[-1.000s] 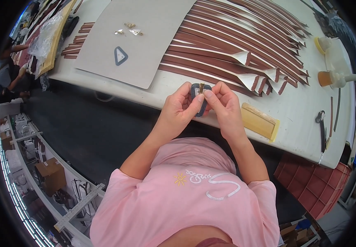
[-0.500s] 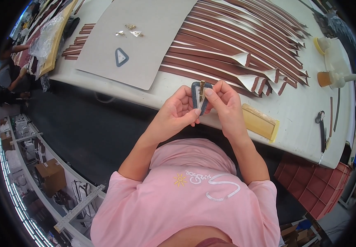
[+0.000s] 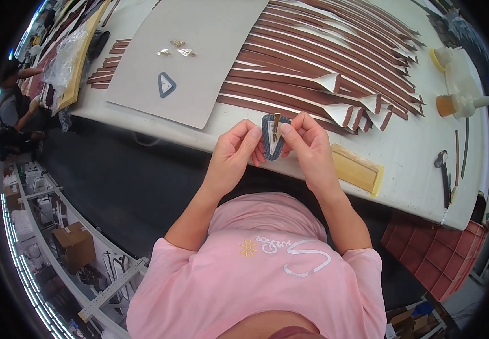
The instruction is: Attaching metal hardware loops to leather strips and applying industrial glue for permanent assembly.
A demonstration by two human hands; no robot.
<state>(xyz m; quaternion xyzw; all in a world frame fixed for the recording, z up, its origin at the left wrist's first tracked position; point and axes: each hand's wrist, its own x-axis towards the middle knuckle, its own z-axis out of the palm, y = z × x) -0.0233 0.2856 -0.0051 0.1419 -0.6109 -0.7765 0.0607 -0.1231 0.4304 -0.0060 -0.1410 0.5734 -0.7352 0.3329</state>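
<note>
Hands up close together, just past the near table edge (image 3: 159, 131). Left hand (image 3: 234, 151) and right hand (image 3: 306, 148) both pinching one small blue triangle patch (image 3: 269, 139), fingers closed narrow on it. Small gold metal clip (image 3: 276, 125) held at the top of the patch, under the right fingertips. Half a second ago: patch seen edge-on, thin and dark. Now turned flat, pale middle showing, point down. Hands nearly where they were.

At 12 o'clock from the hands: long brown leather strips (image 3: 323, 62), laid side by side, some with white ends folded up, very near the fingers. At 11 o'clock: big grey board (image 3: 199, 39), with a second blue triangle patch (image 3: 166, 84) and a few tiny gold pieces (image 3: 176, 50) on it, well apart from the hands. At 3 o'clock: flat yellow block (image 3: 356, 169), just beside the right hand, close to the table edge. Farther at 3 o'clock: dark hand tool (image 3: 443, 169). At 2 o'clock, far off: amber glue bottle (image 3: 462, 104).

Open room: bare white strip of table between the board and the hands, and dark floor at 6 to 9 o'clock below the edge.
</note>
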